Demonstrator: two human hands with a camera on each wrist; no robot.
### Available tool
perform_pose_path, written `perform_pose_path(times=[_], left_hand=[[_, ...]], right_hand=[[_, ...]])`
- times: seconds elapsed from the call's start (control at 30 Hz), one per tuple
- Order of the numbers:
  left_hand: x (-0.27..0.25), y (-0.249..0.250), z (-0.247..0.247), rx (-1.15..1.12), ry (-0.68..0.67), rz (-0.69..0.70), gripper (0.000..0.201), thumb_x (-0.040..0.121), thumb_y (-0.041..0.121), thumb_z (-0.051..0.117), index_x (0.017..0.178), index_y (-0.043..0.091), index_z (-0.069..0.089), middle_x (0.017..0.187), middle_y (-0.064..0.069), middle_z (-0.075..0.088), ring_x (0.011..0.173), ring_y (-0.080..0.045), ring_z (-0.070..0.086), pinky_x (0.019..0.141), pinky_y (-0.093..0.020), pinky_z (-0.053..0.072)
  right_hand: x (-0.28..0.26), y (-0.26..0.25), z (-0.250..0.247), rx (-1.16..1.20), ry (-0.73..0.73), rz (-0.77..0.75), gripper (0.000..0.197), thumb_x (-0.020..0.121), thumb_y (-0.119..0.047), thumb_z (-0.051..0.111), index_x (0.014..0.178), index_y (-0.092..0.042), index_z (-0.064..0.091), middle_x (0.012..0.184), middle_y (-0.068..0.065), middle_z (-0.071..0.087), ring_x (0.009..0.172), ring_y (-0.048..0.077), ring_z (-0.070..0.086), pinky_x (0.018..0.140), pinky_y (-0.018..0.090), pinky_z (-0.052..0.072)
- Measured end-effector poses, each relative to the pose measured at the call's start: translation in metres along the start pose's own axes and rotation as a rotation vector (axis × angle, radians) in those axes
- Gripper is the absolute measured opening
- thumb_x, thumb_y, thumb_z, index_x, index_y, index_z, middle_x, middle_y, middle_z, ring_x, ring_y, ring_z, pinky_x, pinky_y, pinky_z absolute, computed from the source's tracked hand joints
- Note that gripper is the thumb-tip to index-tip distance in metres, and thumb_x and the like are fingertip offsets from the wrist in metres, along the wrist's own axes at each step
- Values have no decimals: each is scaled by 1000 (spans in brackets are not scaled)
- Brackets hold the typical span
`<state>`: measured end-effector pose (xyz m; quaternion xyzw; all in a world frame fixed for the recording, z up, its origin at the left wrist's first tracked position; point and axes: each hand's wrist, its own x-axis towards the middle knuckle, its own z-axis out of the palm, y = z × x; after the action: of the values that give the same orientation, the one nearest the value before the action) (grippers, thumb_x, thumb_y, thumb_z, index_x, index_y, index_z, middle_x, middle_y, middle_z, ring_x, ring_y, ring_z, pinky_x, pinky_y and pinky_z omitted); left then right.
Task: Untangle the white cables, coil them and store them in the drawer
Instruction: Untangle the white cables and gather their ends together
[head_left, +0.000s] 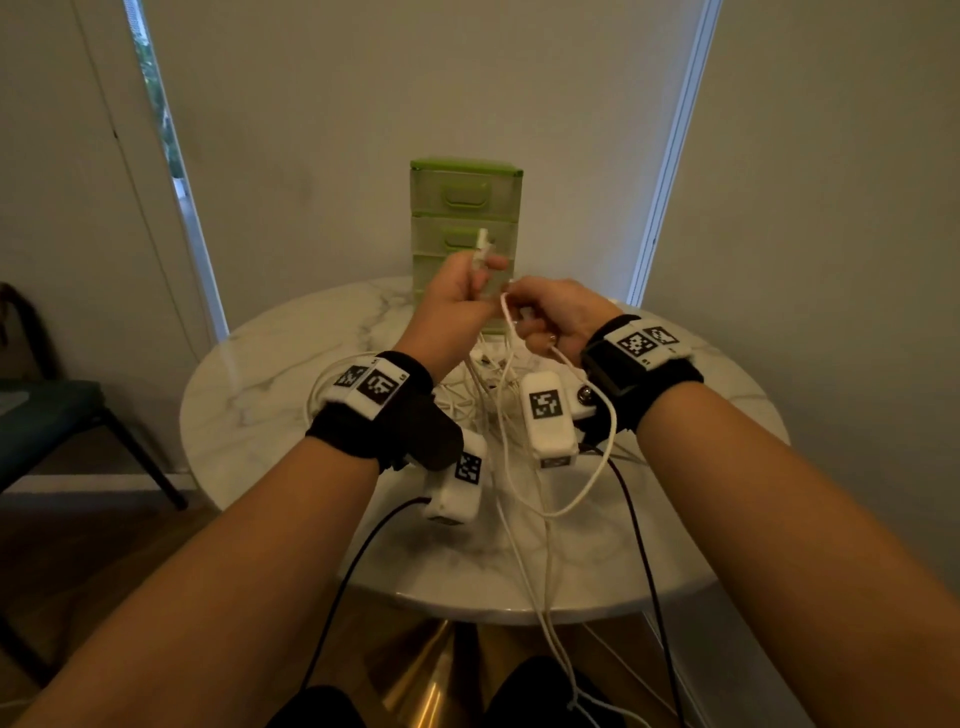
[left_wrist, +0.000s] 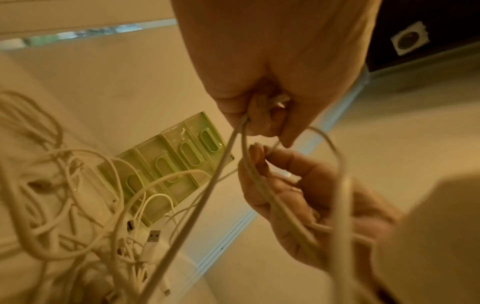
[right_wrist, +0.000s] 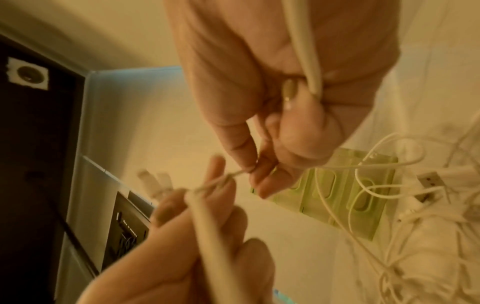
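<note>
Hands meet raised above the middle of the desk: the left hand (head_left: 457, 296) is curled round a thin white cable (head_left: 558, 483) with its plug ends poking up past the fingers, and the right hand (head_left: 550, 317) pinches the same cable just beside it. Below them the tangled heap of white cables (left_wrist: 85, 205) lies on the round white marble desk (head_left: 270, 374), some strands trailing off the near edge. Beyond stands the green plastic drawer tower (head_left: 465, 208), every drawer closed. Untangling looks barely begun; nothing is coiled or stored.
</note>
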<state>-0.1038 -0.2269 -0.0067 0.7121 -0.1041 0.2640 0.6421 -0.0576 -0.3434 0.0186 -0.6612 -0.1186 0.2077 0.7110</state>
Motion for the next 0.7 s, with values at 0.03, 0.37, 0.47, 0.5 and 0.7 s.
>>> perform_pose_path(times=[0.03, 0.37, 0.47, 0.5, 0.7], left_hand=[[2, -1, -3, -24, 64, -50, 29, 84, -14, 49, 94, 14, 51, 74, 0, 43, 57, -9, 38, 44, -9, 35], [6, -1, -3, -265, -2, -269, 16, 98, 13, 45, 83, 10, 47, 64, -2, 50, 34, 0, 27, 31, -13, 24], [11, 7, -5, -258, 27, -209, 19, 97, 2, 44, 79, 9, 40, 75, -4, 64, 35, -2, 26, 31, -14, 24], [14, 8, -7, -249, 45, -194, 22, 96, 2, 43, 78, 11, 37, 78, -3, 65, 36, -2, 26, 32, -15, 24], [36, 23, -16, -220, 89, -202, 32, 96, -2, 40, 74, 18, 29, 84, -10, 65, 33, -3, 26, 32, -16, 23]], right_hand=[[-1, -1, -3, 42, 32, -39, 23, 92, -11, 46, 71, -8, 55, 48, -1, 48, 28, 2, 26, 28, 11, 14], [-26, 27, -2, -383, -79, -294, 23, 92, -1, 42, 85, -19, 54, 61, 1, 46, 32, 2, 28, 35, 12, 18], [-28, 30, -7, -457, -45, -286, 25, 92, -2, 44, 79, -20, 55, 60, 1, 47, 33, 3, 28, 35, 12, 18], [-30, 30, -8, -501, -36, -281, 25, 92, -3, 44, 78, -20, 56, 59, 0, 48, 35, 4, 28, 37, 13, 18], [-38, 32, -24, -742, 57, -176, 24, 90, -4, 46, 74, -17, 59, 56, 1, 50, 45, 12, 30, 41, 19, 20]])
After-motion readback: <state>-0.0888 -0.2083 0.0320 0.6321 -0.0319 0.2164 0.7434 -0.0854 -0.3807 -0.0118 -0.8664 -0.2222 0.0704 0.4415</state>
